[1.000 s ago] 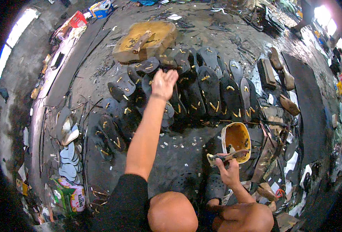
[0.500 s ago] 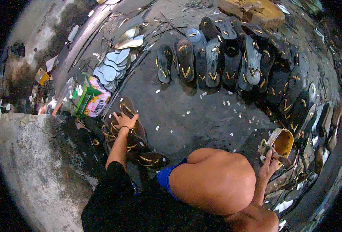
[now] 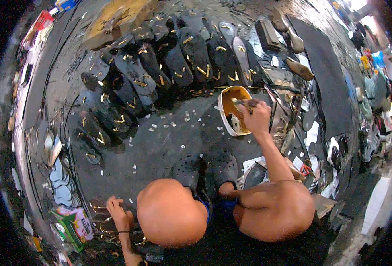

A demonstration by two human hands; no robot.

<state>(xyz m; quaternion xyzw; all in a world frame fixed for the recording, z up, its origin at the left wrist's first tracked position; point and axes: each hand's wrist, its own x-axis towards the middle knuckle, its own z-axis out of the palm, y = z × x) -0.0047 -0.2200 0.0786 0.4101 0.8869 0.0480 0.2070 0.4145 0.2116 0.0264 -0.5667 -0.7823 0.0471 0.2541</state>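
At the lower left, my left hand is open, its fingers stretched beside several dark sandals with gold straps; whether it touches them I cannot tell. My right hand is closed around what looks like a short brush, its pale end over a cream tub with brown residue inside. Fingers hide most of the brush. Ahead of me, dark sandal soles with short gold strap ends lie in a crowded arc on the dark floor mat.
Pale blue sole shapes are stacked at the left, near a green and pink package. Small white scraps dot the mat. Paper and offcuts clutter the right side, with a wooden block farther back. A yellowish slab lies at the far left.
The view has swung to the right. My right hand has moved from the tub's near side to above its opening with the brush. My left hand has drawn back from the strapped sandals it rested on.
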